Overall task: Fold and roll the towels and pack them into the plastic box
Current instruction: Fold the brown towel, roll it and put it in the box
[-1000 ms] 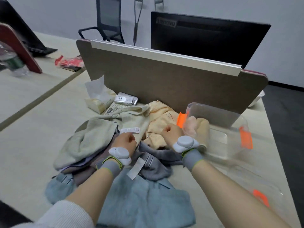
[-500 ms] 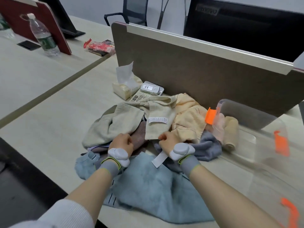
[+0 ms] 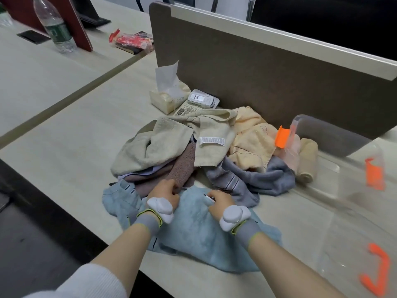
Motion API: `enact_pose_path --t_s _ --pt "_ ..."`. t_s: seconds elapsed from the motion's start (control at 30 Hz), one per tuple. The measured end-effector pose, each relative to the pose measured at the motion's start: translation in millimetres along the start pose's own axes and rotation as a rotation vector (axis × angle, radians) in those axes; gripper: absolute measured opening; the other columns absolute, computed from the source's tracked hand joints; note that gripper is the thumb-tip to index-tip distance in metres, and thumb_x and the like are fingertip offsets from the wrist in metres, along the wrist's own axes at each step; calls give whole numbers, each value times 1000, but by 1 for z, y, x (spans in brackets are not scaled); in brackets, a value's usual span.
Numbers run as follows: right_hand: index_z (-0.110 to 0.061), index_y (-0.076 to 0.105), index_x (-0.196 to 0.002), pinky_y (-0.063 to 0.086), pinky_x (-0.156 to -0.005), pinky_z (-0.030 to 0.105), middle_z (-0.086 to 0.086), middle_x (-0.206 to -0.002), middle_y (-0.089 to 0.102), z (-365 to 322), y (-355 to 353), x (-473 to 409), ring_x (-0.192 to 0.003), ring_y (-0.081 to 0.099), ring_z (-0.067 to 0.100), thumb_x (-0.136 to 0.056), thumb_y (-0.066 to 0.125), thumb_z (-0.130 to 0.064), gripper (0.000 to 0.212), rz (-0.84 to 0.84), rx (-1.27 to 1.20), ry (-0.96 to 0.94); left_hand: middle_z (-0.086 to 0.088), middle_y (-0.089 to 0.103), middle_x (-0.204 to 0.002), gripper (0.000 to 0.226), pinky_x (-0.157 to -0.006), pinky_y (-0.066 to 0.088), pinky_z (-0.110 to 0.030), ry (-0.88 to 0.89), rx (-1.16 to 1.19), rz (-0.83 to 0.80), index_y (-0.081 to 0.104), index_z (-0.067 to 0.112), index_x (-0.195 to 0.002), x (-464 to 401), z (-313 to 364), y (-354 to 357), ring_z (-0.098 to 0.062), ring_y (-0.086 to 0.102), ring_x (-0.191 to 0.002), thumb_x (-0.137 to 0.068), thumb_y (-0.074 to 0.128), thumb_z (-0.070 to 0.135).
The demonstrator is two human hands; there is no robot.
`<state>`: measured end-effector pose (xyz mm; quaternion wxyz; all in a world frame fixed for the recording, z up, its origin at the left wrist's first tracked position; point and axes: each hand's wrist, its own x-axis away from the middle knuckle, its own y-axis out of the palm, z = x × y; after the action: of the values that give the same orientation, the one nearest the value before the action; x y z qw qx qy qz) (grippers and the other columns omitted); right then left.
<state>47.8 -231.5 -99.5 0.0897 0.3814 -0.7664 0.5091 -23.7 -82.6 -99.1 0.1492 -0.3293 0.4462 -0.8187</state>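
Both hands sit on the far edge of the blue towel [image 3: 206, 233], which lies rumpled at the near edge of the table [image 3: 71, 160]. The left hand [image 3: 164, 193] has its fingers curled into the cloth, gripping that edge; the right hand [image 3: 219, 200] is curled likewise and pinches the edge where a small white tag shows. Just beyond the blue towel the rest of the heap waits unfolded: a brown towel [image 3: 180, 168] touching the left hand, a beige towel [image 3: 163, 145] draped over it, a yellow towel [image 3: 251, 136] further back, and a grey towel [image 3: 247, 179] trailing off to the right of the blue one. The box [image 3: 335, 168], clear plastic with orange clips, stands to the right of the heap, and inside it, at the end nearest the yellow towel, I can make out two rolls: a tan one [image 3: 307, 162] and a pinkish one [image 3: 290, 151] beside it. So by my reckoning the job is barely begun: two towels are packed and at least five remain loose. The blue towel looks to be next, though it has no fold in it yet, and it wants flattening first.
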Motion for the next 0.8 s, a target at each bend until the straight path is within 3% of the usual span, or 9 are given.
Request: enact_pose_path --t_s 0.17,0.27,0.37,0.47,0.6,0.73,0.8 --pt "-15 62 -118 44 -93 27 7 -124 61 -2 -11 5 -117 56 26 -90 47 -8 32 96 -48 55 -6 44 -134 48 -97 40 -35 -51 -106 183 43 20 -133 -5 8 -4 -28 45 -125 -88 56 30" --pt "-13 57 -126 40 -99 26 7 -130 57 0 -27 10 -122 52 24 -91 44 -6 37 158 -108 63 -6 52 -133 51 -98 38 -34 -88 -177 90 37 23 -137 -12 15 -8 -27 48 -125 -89 53 27" --pt "-9 56 -126 39 -98 26 8 -129 59 1 -41 12 -122 52 24 -92 42 -4 37 178 -105 58 -7 59 -127 36 -95 41 -32 -54 -152 61 52 20 -125 -13 24 -10 -27 53 -120 -90 46 19" --pt "-6 58 -122 44 -97 31 11 -124 61 -7 -47 13 -117 55 27 -89 45 -3 35 168 -136 23 -12 59 -124 38 -94 42 -33 38 67 93 62 10 -116 -9 40 -21 -30 53 -117 -88 41 24" --pt "-13 52 -130 45 -95 30 11 -127 56 -25 -56 8 -115 56 27 -86 54 -5 45 210 -240 -75 -18 64 -113 26 -89 43 -30 125 362 193 66 1 -108 -4 67 -47 -33 57 -108 -90 48 4" --pt "-13 51 -133 37 -82 18 11 -125 57 -35 -74 7 -99 52 17 -88 56 -6 45 262 -356 -130 -15 66 -109 27 -91 44 -27 190 520 268 70 7 -103 -3 88 -68 -31 59 -106 -85 53 -1" --pt "-12 58 -125 39 -82 20 8 -110 61 -35 -81 8 -92 49 13 -88 58 -8 38 285 -415 -132 -9 68 -95 21 -86 46 -28 213 566 282 69 16 -91 -4 99 -74 -28 62 -97 -83 57 1"
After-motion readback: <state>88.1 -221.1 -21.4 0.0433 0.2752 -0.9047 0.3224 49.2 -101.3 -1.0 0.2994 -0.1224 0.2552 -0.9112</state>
